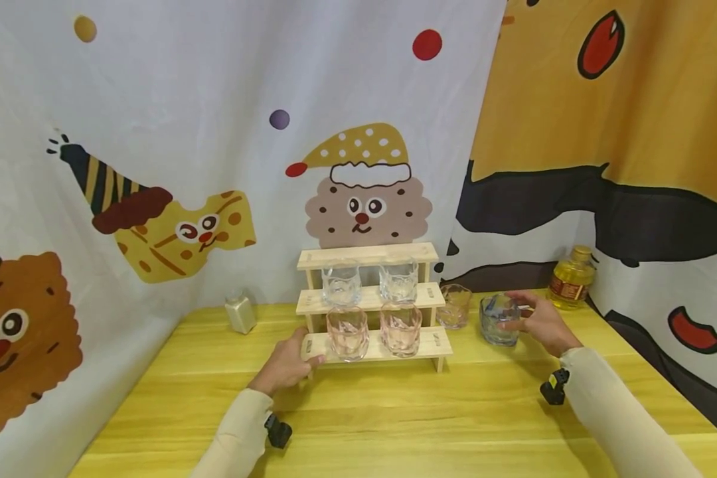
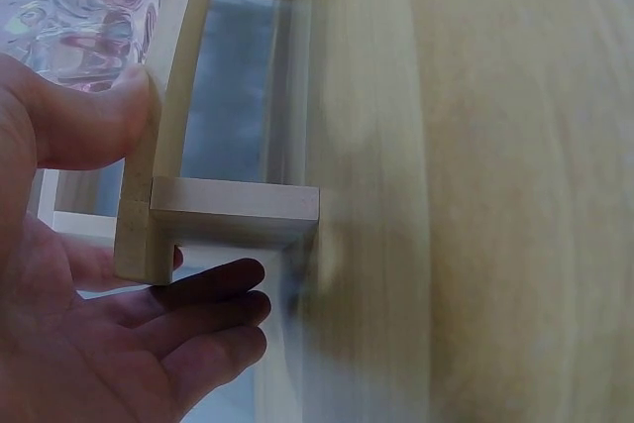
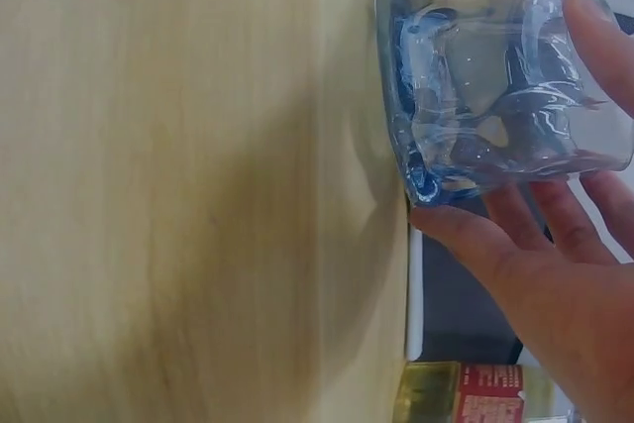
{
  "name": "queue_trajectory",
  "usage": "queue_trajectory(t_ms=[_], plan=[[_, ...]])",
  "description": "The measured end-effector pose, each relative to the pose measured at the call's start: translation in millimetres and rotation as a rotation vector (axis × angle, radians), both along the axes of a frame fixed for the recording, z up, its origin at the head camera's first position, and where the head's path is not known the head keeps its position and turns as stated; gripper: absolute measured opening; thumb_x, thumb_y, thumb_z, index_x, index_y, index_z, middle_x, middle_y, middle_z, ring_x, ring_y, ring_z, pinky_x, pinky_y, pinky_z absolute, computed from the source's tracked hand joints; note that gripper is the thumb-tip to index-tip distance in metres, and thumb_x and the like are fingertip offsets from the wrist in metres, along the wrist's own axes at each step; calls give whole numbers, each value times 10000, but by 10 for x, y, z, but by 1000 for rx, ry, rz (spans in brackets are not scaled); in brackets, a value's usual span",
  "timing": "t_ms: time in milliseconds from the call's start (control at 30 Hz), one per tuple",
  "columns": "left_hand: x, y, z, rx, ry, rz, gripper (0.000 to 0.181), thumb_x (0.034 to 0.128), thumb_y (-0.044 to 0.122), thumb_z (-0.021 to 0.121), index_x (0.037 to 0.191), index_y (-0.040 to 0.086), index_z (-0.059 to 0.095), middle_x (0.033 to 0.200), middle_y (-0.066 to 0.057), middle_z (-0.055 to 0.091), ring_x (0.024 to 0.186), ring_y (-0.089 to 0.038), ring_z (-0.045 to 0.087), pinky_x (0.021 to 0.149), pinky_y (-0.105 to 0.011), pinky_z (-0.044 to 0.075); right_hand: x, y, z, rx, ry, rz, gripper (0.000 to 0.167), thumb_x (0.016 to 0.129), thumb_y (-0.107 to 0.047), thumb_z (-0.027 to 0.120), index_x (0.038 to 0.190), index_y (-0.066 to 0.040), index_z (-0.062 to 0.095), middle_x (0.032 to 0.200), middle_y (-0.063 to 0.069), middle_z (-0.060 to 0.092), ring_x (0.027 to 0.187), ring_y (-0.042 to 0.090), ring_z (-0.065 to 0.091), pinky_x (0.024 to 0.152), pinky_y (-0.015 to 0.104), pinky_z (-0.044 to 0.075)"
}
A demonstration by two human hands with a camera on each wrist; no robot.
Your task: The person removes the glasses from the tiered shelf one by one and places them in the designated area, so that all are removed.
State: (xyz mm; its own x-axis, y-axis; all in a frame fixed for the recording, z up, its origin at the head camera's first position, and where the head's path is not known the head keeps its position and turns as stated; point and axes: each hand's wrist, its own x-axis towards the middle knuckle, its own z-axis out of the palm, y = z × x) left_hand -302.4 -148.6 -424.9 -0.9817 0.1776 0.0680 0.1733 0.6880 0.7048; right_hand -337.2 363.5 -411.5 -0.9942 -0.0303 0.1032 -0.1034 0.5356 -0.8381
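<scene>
A three-tier wooden rack (image 1: 367,255) stands near the back of the table. My left hand (image 1: 287,362) grips the left end of its lowest shelf, with the thumb (image 2: 94,121) on top. Two pink-tinted glasses (image 1: 348,335) sit on that lowest shelf, and two clear glasses (image 1: 342,285) on the tier above. To the right of the rack, my right hand (image 1: 544,323) holds a bluish glass tumbler (image 3: 485,86) by its side, thumb and fingers around it. Whether its base touches the table cannot be told. Another pink-tinted glass (image 1: 454,309) stands between rack and tumbler.
An oil bottle (image 1: 569,282) with a red label stands at the back right corner, beyond my right hand. A small white-filled jar (image 1: 239,313) is at the back left. A printed curtain (image 1: 215,99) hangs close behind the yellow wood-grain table (image 1: 382,418).
</scene>
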Motion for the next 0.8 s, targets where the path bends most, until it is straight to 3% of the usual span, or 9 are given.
queue_trajectory(t_ms=[133, 233, 333, 400, 533, 800], plan=[[6, 6, -15, -10, -1, 4, 607, 900, 199, 749, 1401, 8, 464, 920, -114, 638, 719, -192, 556, 611, -303, 439, -28, 15, -54, -1, 20, 5, 862, 806, -159, 843, 1500, 39, 372, 1498, 303, 396, 1282, 473, 461, 832, 213, 503], [10, 12, -22, 3, -5, 3, 603, 903, 200, 747, 1403, 15, 464, 921, -115, 640, 717, -191, 562, 610, -305, 447, -44, 31, -71, 7, 28, -4, 859, 827, -179, 832, 1508, 41, 357, 1491, 301, 399, 1253, 444, 479, 792, 174, 488], [13, 15, -17, 13, -13, -10, 607, 906, 194, 743, 1408, 9, 457, 909, -119, 640, 696, -190, 570, 590, -307, 459, -62, 37, -56, 22, 11, -6, 853, 847, -178, 813, 1519, 41, 336, 1482, 309, 409, 1234, 442, 498, 831, 261, 529], [16, 12, -1, 14, -20, -7, 610, 908, 190, 739, 1415, 10, 452, 896, -119, 639, 681, -192, 571, 583, -307, 461, -86, 27, -26, 35, -13, 11, 855, 862, -169, 796, 1532, 43, 309, 1497, 325, 384, 1263, 477, 476, 913, 394, 541], [10, 5, 33, 5, -21, 7, 610, 911, 184, 731, 1426, 19, 447, 905, -125, 639, 684, -200, 567, 592, -310, 454, -169, -20, 58, 68, -58, 48, 855, 895, -163, 753, 1554, 41, 248, 1536, 354, 304, 1369, 561, 353, 1057, 601, 433], [5, 13, 10, 11, -11, 5, 602, 909, 185, 737, 1410, 4, 456, 933, -130, 642, 699, -196, 556, 598, -308, 445, -314, -61, 111, 89, -108, 85, 863, 914, -125, 717, 1572, 47, 186, 1554, 366, 272, 1430, 589, 232, 1114, 675, 324]])
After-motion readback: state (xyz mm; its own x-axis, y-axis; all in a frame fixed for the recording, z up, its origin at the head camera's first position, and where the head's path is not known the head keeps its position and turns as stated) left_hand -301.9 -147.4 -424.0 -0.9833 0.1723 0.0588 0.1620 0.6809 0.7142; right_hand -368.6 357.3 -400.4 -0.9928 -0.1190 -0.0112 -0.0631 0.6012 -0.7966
